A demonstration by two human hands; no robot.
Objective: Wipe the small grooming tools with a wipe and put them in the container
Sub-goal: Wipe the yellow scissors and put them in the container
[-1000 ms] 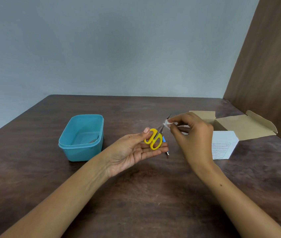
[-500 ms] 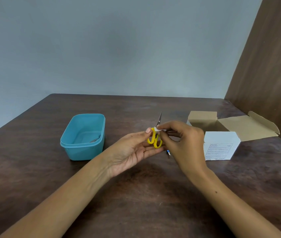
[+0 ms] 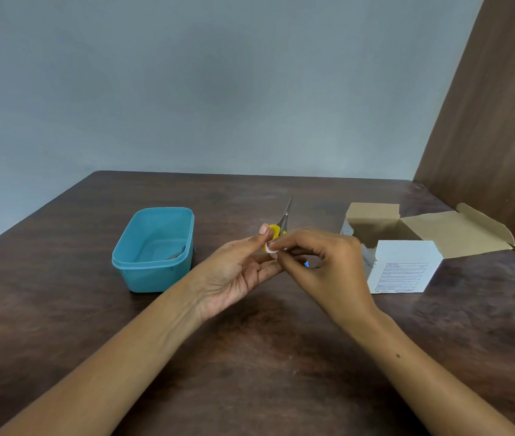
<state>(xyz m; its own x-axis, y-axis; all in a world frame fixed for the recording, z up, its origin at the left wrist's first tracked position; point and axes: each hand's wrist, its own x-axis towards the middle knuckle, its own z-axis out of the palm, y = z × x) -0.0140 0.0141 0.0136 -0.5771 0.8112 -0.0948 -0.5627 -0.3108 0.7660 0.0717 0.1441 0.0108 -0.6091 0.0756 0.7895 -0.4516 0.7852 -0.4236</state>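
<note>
**Scissors in the left hand, wipe pressed to the yellow handle**

The left hand [image 3: 237,269] lies palm up above the dark wooden table [image 3: 250,372], its thumb and fingers curled round a small pair of scissors [image 3: 281,223]. The yellow handle loops sit against the thumb, and the closed metal blades point up and away from the person, tilted slightly to the right. The right hand [image 3: 322,265] comes in from the right, its thumb and forefinger pinching a small white wipe [image 3: 271,247] that touches the lower yellow loop, just beside the left thumb (the wipe is folded small, so little of it shows). The other right fingers are curled in under the palm. A bit of blue [image 3: 306,264] peeks out between the two hands; what it belongs to cannot be told.

To the left of the hands stands the teal plastic container [image 3: 155,265], open at the top and resting on the table, near the left wrist but apart from it. Something grey and metallic [image 3: 175,255] lies inside it along the right wall; its kind is not clear.

To the right, a white cardboard box [image 3: 404,269] with printed lines on its front stands with brown flaps folded open, the widest flap reaching toward the brown wooden panel [image 3: 495,136] at the table's right edge. A plain grey wall [image 3: 218,89] rises behind.
</note>
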